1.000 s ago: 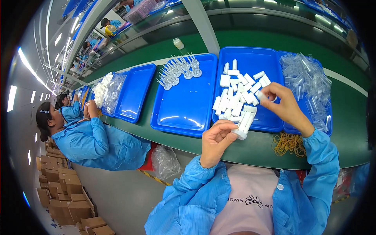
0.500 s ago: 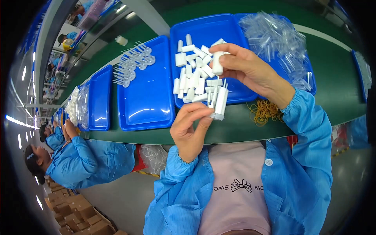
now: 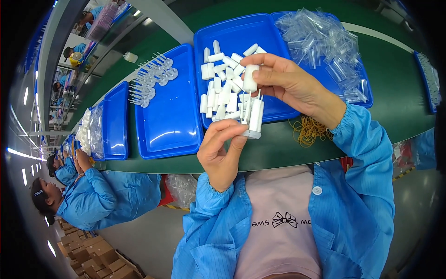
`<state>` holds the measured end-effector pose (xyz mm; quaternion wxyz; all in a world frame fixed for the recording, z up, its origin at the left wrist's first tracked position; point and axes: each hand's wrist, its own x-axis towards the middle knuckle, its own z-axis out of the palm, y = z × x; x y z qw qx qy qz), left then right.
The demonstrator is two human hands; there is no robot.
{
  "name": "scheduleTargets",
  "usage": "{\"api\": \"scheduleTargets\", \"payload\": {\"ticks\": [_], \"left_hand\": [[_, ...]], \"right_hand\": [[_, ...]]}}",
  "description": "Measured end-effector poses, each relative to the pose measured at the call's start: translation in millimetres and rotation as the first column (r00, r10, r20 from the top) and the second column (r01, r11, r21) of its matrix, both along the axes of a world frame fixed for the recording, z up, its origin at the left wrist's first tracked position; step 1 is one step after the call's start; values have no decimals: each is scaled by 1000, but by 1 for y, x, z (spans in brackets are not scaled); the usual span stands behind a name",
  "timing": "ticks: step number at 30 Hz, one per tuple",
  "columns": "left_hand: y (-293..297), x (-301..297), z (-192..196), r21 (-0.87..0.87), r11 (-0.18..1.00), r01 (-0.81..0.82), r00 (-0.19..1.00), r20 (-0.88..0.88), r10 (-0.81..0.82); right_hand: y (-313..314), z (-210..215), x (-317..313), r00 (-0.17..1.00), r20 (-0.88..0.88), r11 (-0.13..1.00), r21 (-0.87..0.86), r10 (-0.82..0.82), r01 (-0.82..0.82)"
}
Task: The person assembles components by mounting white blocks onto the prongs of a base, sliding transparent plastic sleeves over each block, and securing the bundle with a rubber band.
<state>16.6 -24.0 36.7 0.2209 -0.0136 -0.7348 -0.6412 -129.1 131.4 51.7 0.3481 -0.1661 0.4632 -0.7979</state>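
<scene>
A worker's left hand [image 3: 222, 151] grips a bundle of white plastic tubes [image 3: 253, 116] while the right hand [image 3: 285, 83] pinches a white cap [image 3: 250, 78] above blue trays [image 3: 169, 111] on the green bench [image 3: 278, 149].

A heap of clear plastic sleeves [image 3: 325, 42] is lying in the far-right blue tray [image 3: 360, 90]. Yellow rubber bands [image 3: 307, 131] are resting on the green counter [image 3: 395, 60]. Clear pronged parts [image 3: 151, 79] are sitting in another blue tray [image 3: 169, 125], while co-workers in blue coats [image 3: 100, 197] are working alongside.
</scene>
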Motion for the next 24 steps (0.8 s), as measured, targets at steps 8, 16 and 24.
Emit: {"api": "scheduleTargets", "payload": {"ticks": [8, 16, 24], "left_hand": [[1, -2, 5, -263, 965, -8, 996, -84, -15], [9, -2, 14, -461, 887, 27, 993, -91, -77], [5, 1, 8, -347, 938, 8, 993, -107, -48]], "right_hand": [[11, 2, -6, 983, -179, 989, 150, 40, -12], [19, 2, 0, 988, -156, 950, 309, 1, 48], [22, 20, 17, 919, -350, 962, 256, 181, -92]]}}
